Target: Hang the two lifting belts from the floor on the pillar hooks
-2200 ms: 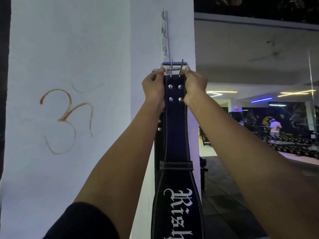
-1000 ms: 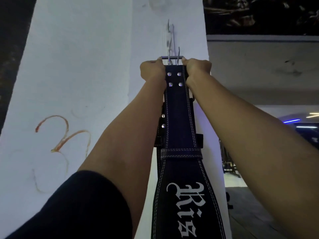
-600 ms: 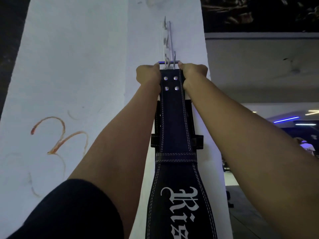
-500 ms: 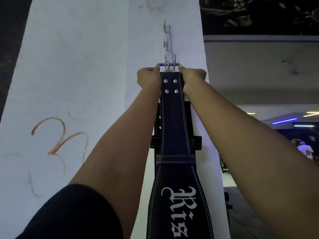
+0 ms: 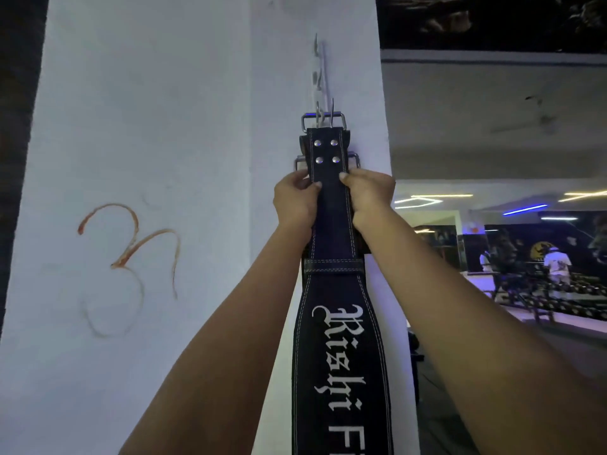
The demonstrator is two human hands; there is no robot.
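A black lifting belt (image 5: 331, 231) with white lettering hangs down the corner of the white pillar (image 5: 164, 126). Its steel buckle (image 5: 323, 119) sits up by the lowest hook of the metal hook strip (image 5: 320, 70) fixed to the pillar. My left hand (image 5: 295, 200) pinches the belt's left edge just below the four rivets. My right hand (image 5: 368, 195) grips the right edge at the same height. Behind this belt a second belt hangs against the pillar; only its buckle (image 5: 354, 159) and a dark strap edge show.
An orange painted symbol (image 5: 128, 251) marks the pillar's left face. To the right the gym opens out, with a dumbbell rack (image 5: 565, 300), a person in a white shirt (image 5: 555, 262) far back and ceiling strip lights (image 5: 525, 209).
Both hands have slid down from the buckle to below the rivets. The buckle now stays up at the hook with the hands off it.
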